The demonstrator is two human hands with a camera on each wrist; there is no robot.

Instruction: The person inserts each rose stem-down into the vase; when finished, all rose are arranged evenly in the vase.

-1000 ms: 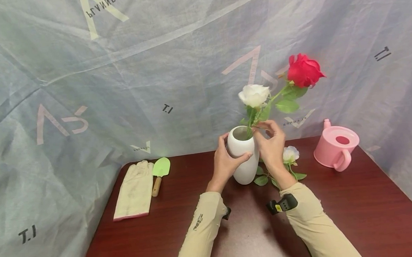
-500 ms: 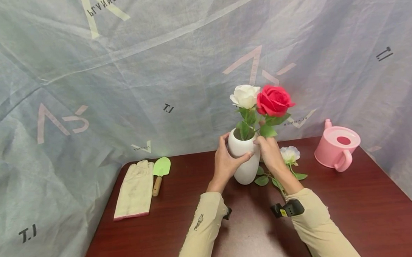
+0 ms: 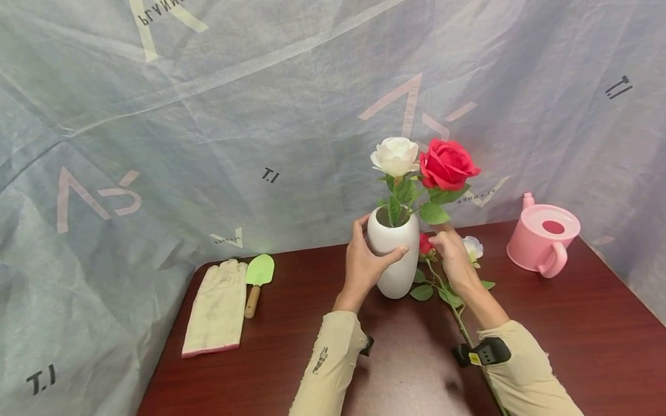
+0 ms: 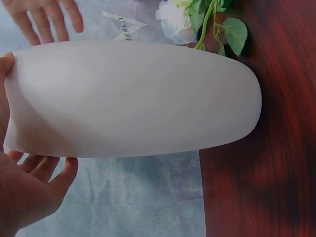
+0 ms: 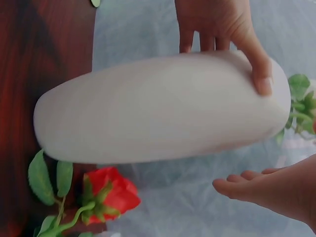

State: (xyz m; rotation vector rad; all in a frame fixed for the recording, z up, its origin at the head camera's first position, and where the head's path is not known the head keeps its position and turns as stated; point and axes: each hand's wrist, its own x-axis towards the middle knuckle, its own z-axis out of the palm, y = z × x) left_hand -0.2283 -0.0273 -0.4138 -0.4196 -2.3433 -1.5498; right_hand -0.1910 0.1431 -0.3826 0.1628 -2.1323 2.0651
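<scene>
A white vase (image 3: pixel 394 264) stands upright on the dark red table. My left hand (image 3: pixel 362 265) grips its upper left side, with the thumb across the front in the head view. From the mouth rise a white rose (image 3: pixel 395 157) and a red rose (image 3: pixel 448 164), which leans right. Just right of the vase, my right hand (image 3: pixel 457 259) holds nothing. Its fingers (image 5: pixel 237 188) are extended and apart from the vase in the right wrist view. Beneath that hand lie another red rose (image 5: pixel 111 192) and a pale white rose (image 3: pixel 473 249), partly hidden by the hand and arm.
A pink watering can (image 3: pixel 540 237) stands at the back right. Pale work gloves (image 3: pixel 215 310) and a small green trowel (image 3: pixel 260 270) with a wooden handle lie on the left. Grey printed cloth (image 3: pixel 285 99) hangs behind the table (image 3: pixel 293 332).
The upper red rose has come down and left into the vase mouth. My right hand has let go of its stem and drawn down and to the right. The left hand stays on the vase.
</scene>
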